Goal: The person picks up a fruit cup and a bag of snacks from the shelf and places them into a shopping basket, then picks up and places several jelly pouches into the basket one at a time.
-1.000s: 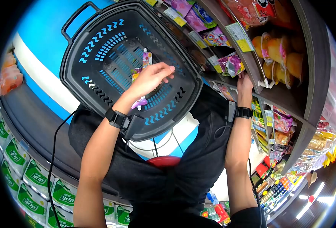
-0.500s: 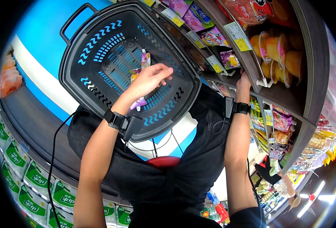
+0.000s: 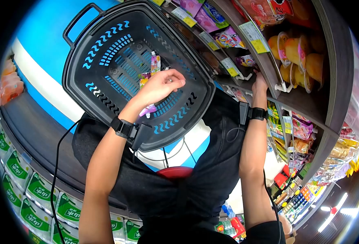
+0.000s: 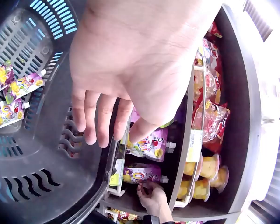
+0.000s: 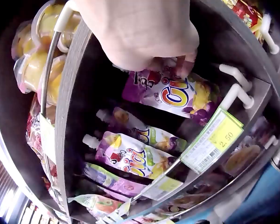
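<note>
My left hand (image 3: 161,86) hovers above the black shopping basket (image 3: 106,91), its fingers loose and holding nothing. Down in that basket lie several spouted jelly pouches (image 4: 24,87), purple and yellow. Over at the shelf, my right hand (image 3: 260,83) reaches into a compartment. The right wrist view has its curled fingers (image 5: 182,67) at the upper edge of a purple-and-white jelly pouch (image 5: 177,95), gripping it, while part of the grip is hidden behind the hand. More pouches (image 5: 135,154) lie beside it in the same compartment.
White price-tag rails (image 5: 214,140) front the compartment. Cups of yellow fruit jelly (image 3: 295,57) fill the neighbouring shelf, divided off by a dark board. Green-and-white packs (image 3: 37,187) are stacked at the left. A dark cable (image 3: 54,179) runs beside my left arm.
The pouch by my right hand now shows less in the head view, being deeper under the shelf edge. My left hand has barely moved, its fingers slightly more bent.
</note>
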Demonstrator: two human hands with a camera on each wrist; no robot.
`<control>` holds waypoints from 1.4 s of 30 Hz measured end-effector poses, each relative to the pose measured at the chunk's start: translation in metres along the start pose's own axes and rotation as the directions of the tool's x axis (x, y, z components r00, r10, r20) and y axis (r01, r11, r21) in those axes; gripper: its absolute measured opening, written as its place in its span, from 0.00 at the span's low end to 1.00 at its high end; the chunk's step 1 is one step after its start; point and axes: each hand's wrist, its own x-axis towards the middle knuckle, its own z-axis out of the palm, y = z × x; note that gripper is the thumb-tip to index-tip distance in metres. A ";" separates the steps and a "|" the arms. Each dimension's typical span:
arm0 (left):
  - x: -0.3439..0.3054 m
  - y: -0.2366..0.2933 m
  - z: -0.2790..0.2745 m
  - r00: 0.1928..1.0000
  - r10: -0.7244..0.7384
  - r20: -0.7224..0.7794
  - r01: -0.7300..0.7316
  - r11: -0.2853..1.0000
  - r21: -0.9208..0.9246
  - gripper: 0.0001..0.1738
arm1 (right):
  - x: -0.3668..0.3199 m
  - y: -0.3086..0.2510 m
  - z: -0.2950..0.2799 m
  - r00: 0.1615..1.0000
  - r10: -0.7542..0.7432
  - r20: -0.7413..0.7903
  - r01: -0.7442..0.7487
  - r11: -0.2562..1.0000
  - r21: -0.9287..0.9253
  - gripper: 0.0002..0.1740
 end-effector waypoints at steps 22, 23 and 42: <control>0.000 0.004 -0.001 0.997 -0.059 0.046 0.056 0.997 0.054 0.12 | -0.021 -0.021 0.018 0.979 0.158 0.126 -0.156 0.987 -0.030 0.10; 0.000 0.004 -0.001 0.997 -0.056 0.046 0.053 0.997 0.055 0.12 | -0.021 -0.021 0.019 0.972 0.184 0.149 -0.179 0.983 -0.047 0.11; 0.001 0.001 -0.002 0.998 -0.045 0.042 0.041 0.995 0.091 0.12 | -0.009 -0.003 0.025 1.000 0.017 0.024 -0.014 0.995 -0.103 0.28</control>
